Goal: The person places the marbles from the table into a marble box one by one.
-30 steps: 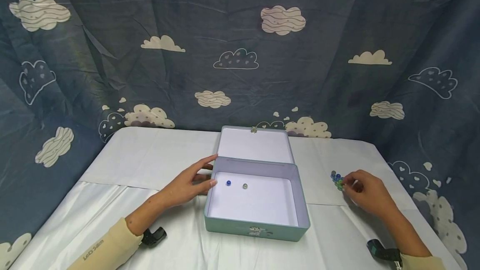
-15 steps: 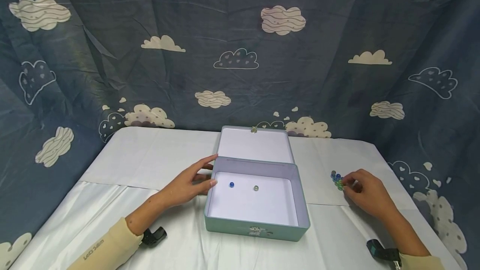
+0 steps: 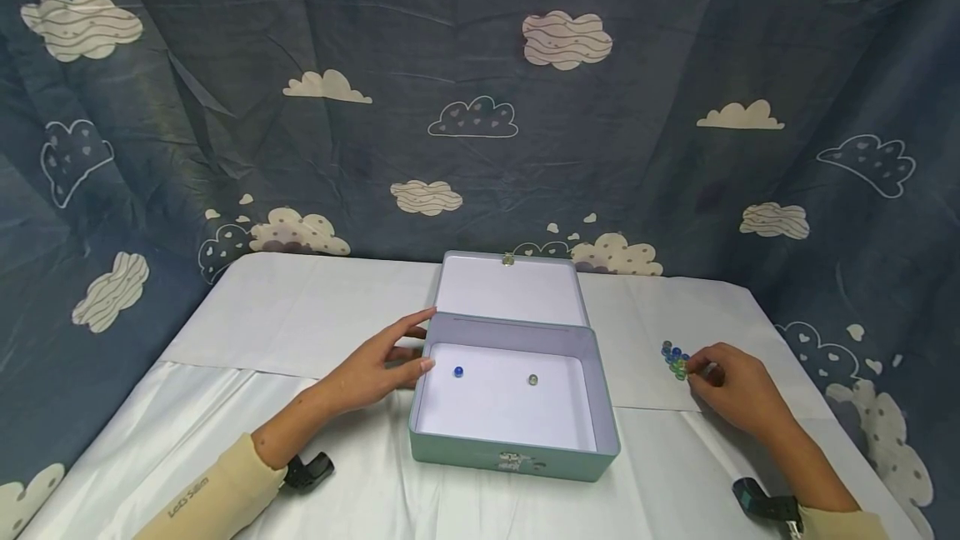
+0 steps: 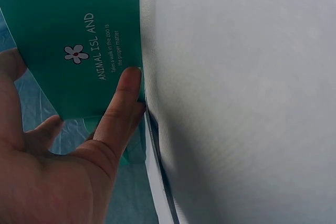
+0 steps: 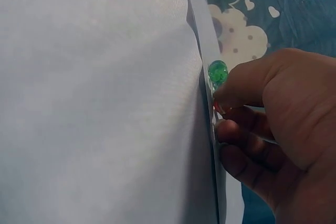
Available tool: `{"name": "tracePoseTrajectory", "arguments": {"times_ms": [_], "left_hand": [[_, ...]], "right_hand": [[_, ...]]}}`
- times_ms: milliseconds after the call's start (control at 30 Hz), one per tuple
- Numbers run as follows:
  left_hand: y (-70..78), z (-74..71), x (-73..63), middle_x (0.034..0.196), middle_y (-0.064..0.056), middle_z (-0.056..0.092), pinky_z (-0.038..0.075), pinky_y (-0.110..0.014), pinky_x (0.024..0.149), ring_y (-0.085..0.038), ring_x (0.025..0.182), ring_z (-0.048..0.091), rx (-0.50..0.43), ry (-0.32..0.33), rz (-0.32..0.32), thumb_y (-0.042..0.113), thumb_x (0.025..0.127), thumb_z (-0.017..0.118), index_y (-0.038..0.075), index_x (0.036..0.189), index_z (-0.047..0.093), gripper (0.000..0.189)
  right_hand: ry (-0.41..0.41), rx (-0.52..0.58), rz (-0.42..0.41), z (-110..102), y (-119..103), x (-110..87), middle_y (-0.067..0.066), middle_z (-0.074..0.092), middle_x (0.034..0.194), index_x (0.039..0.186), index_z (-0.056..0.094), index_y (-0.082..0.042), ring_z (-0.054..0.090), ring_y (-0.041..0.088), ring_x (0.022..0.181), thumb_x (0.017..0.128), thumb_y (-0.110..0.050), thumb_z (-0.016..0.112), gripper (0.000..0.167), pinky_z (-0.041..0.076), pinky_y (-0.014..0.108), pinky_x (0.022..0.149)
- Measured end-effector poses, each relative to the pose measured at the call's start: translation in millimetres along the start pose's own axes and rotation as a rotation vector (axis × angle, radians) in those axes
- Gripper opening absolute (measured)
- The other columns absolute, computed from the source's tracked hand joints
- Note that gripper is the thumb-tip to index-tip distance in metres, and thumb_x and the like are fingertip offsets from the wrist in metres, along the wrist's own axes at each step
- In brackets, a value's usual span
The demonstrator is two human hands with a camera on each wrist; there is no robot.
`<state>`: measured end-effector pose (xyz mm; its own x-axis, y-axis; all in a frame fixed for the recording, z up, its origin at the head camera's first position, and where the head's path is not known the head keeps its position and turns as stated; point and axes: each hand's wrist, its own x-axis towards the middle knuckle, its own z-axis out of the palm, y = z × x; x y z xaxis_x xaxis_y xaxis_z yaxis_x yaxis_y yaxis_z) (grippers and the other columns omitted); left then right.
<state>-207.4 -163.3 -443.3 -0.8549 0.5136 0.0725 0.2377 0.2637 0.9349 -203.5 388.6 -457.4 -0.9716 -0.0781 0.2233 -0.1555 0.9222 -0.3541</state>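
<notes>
My left hand (image 3: pixel 367 369) rests its fingertips against the left side of an open green tin box (image 3: pixel 517 467). In the left wrist view, a straight finger (image 4: pixel 123 103) lies on the box's printed green wall. Inside are a blue marble (image 3: pixel 458 372) at the left and a greenish clear marble (image 3: pixel 533 379) right of centre. Over on the right, my right hand (image 3: pixel 735 382) is at a small cluster of blue and green marbles (image 3: pixel 677 354). Its thumb and forefinger pinch a marble with a reddish glint (image 5: pixel 223 107), mostly hidden by the fingers. A green marble (image 5: pixel 218 72) sits beside them.
The box's hinged lid (image 3: pixel 510 290) lies folded back behind it, with a metal clasp (image 3: pixel 507 259) at its far edge. White cloth (image 3: pixel 300 307) covers the table. A dark blue cloud-print curtain (image 3: pixel 480 165) hangs behind and at both sides.
Inside the box, the greenish clear marble has rolled steadily right. The blue marble rolled slightly right, then back left. Both hands have stayed almost in place.
</notes>
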Motion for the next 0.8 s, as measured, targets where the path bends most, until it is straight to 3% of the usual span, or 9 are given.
{"name": "tracePoseTrajectory", "arguments": {"times_ms": [467,800], "left_hand": [[-0.1,-0.3,0.1,0.16,-0.019,0.04,0.065,-0.033,0.088,-0.044,0.141,0.053,0.004,-0.002,0.0,0.03,0.106,0.07,0.03,0.17,0.027,0.077],[0.0,-0.2,0.6,0.16,-0.019,0.04,0.065,-0.033,0.088,-0.044,0.141,0.053,0.005,0.0,-0.005,0.03,0.106,0.071,0.029,0.17,0.027,0.077]], "right_hand": [[-0.007,0.012,0.005,-8.1,-8.0,0.6,0.006,0.069,0.095,0.107,0.074,-0.003,0.058,0.02,0.078,0.089,-0.007,0.081,0.02,0.048,0.026,0.057],[0.022,0.021,-0.032,-15.5,-27.8,1.0,0.004,0.067,0.094,0.106,0.075,-0.006,0.056,0.02,0.077,0.09,-0.006,0.079,0.016,0.047,0.024,0.053]]}}
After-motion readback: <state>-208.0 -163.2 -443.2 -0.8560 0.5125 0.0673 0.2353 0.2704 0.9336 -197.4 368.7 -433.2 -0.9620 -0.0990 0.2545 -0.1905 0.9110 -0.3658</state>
